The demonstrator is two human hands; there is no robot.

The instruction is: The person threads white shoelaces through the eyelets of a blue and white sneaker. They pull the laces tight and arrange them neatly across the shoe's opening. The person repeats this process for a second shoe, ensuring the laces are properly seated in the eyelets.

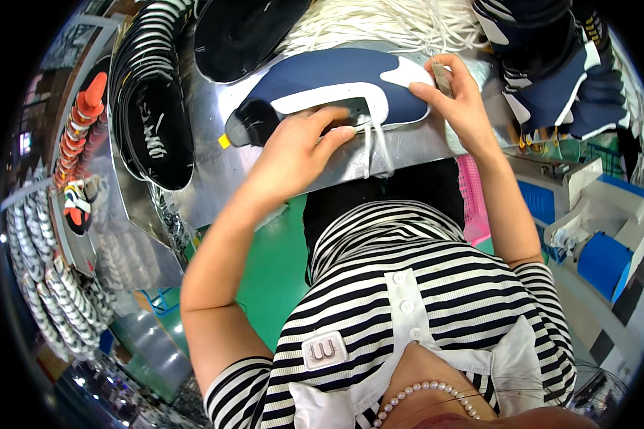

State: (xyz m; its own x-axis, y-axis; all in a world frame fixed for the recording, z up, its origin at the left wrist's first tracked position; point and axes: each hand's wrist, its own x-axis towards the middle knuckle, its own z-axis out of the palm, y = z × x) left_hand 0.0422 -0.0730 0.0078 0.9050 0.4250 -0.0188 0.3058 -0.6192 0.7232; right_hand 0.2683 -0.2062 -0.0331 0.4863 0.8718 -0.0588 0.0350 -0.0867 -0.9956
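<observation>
A navy shoe upper [336,66] with white trim lies on its side across the metal table in front of me. Its black-lined collar is at the left and its toe at the right. My left hand [302,146] pinches the edge of its lacing opening, thumb and fingers bent at the white eyelet strip [322,93]. A white lace [381,146] hangs from the opening over the table's near edge. At the toe end, my right hand [459,100] is closed around a small slim greyish tool [442,79]; its exact kind is unclear. The right thumb rests by the toe.
Loose white laces [379,25] are heaped behind the upper. Stacked black shoe uppers [154,129] stand at the left, and another dark upper [240,36] lies behind. More navy uppers [551,100] are piled at the right. A pink basket [472,200] sits below the table edge.
</observation>
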